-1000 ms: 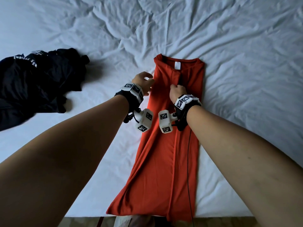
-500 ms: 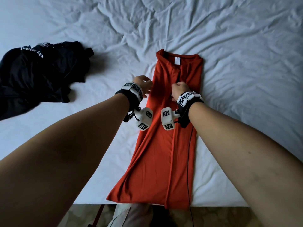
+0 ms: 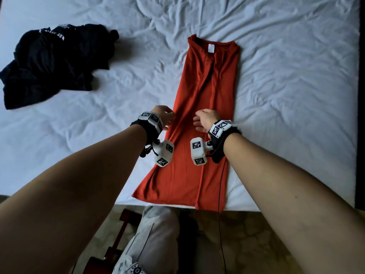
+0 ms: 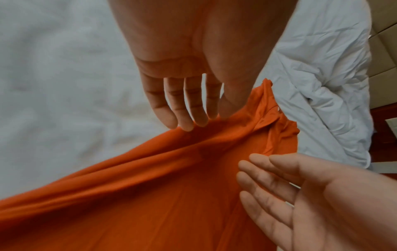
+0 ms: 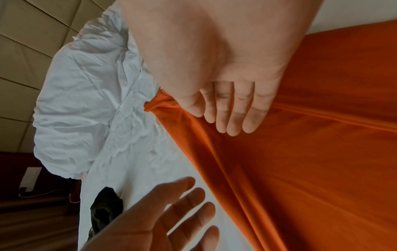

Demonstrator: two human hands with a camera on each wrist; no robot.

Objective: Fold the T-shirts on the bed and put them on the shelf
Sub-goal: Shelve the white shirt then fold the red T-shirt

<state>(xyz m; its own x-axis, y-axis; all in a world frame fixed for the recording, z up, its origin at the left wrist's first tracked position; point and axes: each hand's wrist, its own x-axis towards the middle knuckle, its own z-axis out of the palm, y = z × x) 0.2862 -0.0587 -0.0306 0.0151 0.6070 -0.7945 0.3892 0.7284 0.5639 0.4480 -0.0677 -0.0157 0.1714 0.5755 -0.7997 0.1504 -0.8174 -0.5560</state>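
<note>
Smooth orange cloth T-shirt (image 3: pixel 205 119) (slight sheen), crumpled matt white cotton-like bed sheet (image 3: pixel 286 80)

The crumpled black T-shirt (image 3: pixel 53 62) has white letters, too small and bent to read. The small white tag (image 3: pixel 211 48) in the long orange T-shirt (image 3: pixel 199 123) shows no words.

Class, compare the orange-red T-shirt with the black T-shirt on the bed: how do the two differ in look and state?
The orange-red T-shirt lies flat as a long narrow strip with its sides folded in; the black T-shirt is a crumpled heap. The orange-red one lies between both hands and reaches the bed's near edge; the black one sits apart, further left. The black one shows white lettering; the orange-red one shows only a white neck label. Both rest on the white sheet.
</note>
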